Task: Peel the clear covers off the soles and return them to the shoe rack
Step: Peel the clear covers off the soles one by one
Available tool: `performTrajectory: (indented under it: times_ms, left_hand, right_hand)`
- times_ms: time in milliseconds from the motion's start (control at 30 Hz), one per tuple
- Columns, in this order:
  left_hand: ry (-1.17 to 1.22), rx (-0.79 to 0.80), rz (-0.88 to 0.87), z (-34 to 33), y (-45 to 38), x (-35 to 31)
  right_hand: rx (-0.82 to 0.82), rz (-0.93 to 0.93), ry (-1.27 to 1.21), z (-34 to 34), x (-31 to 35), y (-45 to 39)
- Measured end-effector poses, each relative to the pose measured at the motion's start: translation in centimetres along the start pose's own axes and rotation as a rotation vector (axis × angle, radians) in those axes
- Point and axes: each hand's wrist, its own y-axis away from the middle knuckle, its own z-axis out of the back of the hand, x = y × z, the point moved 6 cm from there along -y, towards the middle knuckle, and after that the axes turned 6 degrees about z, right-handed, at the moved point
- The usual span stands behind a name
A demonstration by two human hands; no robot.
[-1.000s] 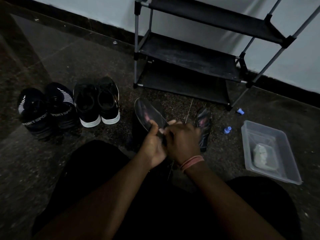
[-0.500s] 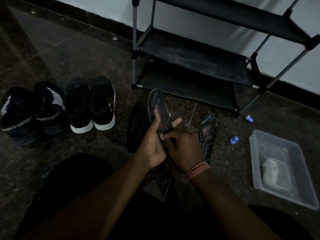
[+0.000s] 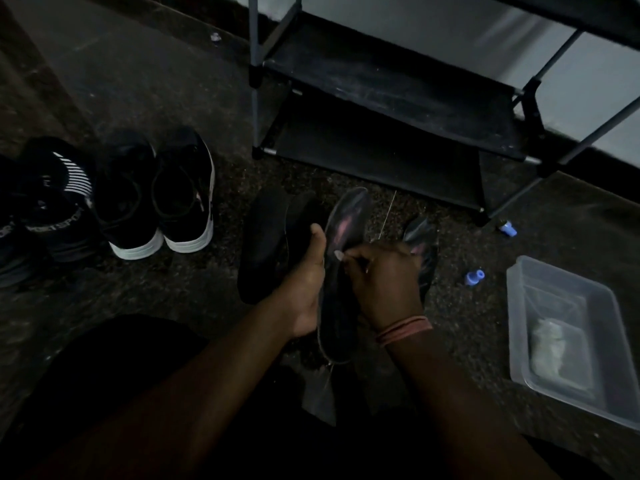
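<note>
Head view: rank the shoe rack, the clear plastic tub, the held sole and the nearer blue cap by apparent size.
1. shoe rack, cropped by the frame
2. clear plastic tub
3. held sole, partly behind the hands and nearer the camera, so its place below the tub is unsure
4. blue cap

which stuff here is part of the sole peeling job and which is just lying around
Job: glossy dark insole held in left hand and right hand; second insole on floor; black metal shoe rack.
Lying about: clear plastic tub; two small blue caps.
</note>
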Motion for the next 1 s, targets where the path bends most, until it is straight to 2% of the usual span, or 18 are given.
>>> performTrajectory:
  times_ms: [100, 167, 233, 333, 433, 500, 600, 667, 767, 833, 900, 1000]
  left_hand:
    - [-0.004, -0.011, 0.047, 0.3, -1.0, 0.3]
    - [0.032, -0.044, 0.028, 1.2, -1.1, -0.3]
    - [0.075, -0.034, -0.009, 1.3, -0.9, -1.1]
    - [0.028, -0.090, -0.012, 1.2, -0.9, -0.9]
    - [0.024, -0.040, 0.030, 0.2, -1.3, 0.2]
    - [0.041, -0.086, 0.037, 0.1, -1.0, 0.2]
    - [0.146, -0.113, -0.055, 1.0, -0.8, -1.0]
    - [0.170, -0.104, -0.081, 0.7, -0.3, -1.3]
    - [0.071, -0.089, -0.096, -0.5, -0.6, -0.5]
    - [0.069, -0.115, -0.100, -0.4, -0.7, -0.1]
    - [0.147, -0.135, -0.114, 0.3, -0.9, -0.3]
    - [0.257, -0.135, -0.145, 1.5, -1.1, -1.2]
  right_hand:
    - [0.026, 0.038, -0.083, -0.4, 0.5, 0.2]
    - [0.086, 0.084, -0.262, -1.1, 1.8, 0.4]
    - [0.141, 0.105, -0.317, -1.5, 2.4, 0.4]
    - [0.069, 0.083, -0.127, -0.4, 1.3, -0.4]
    - [-0.003, -0.044, 0.069, 1.1, -0.5, -0.9]
    - [0.053, -0.003, 0.040, 0.7, 1.0, -0.7]
    - [0.132, 0.045, -0.090, -0.7, 4.2, 0.5]
    - [0.087, 0.039, -0.028, -0.4, 3.4, -0.2]
    - [-0.010, -0.105, 0.117, 1.3, -0.1, -1.0]
    - [0.012, -0.141, 0.184, 1.5, 0.3, -0.8]
    - [0.093, -0.058, 0.058, 0.1, 2.7, -0.2]
    - [0.114, 0.035, -0.192, -0.9, 4.6, 0.0]
